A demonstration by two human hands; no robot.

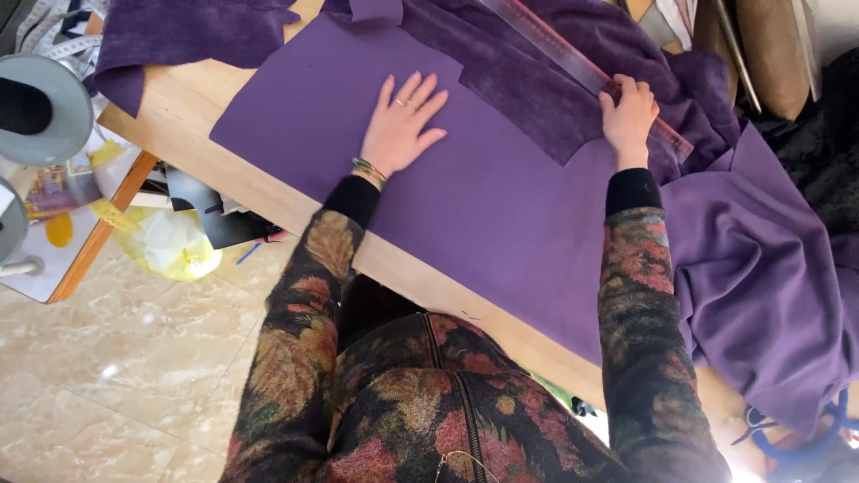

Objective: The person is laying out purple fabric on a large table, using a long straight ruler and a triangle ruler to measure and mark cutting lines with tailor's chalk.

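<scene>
My left hand (pixel 403 125) lies flat with fingers spread on a smooth purple fabric sheet (pixel 465 206) spread over a wooden table (pixel 179 116). A ring and a green bracelet are on that hand and wrist. My right hand (pixel 629 114) grips a long clear pinkish ruler (pixel 555 40) that runs diagonally across a darker, fuzzy purple fabric piece (pixel 528 80) lying on top of the smooth sheet. Both arms wear dark floral sleeves.
More purple cloth (pixel 769 268) bunches and hangs off the table's right side. Blue-handled scissors (pixel 796 438) lie at the lower right. Grey hat shapes (pixel 40 107), papers and a yellow bag (pixel 170 246) sit by the table's left end above a tiled floor (pixel 116 385).
</scene>
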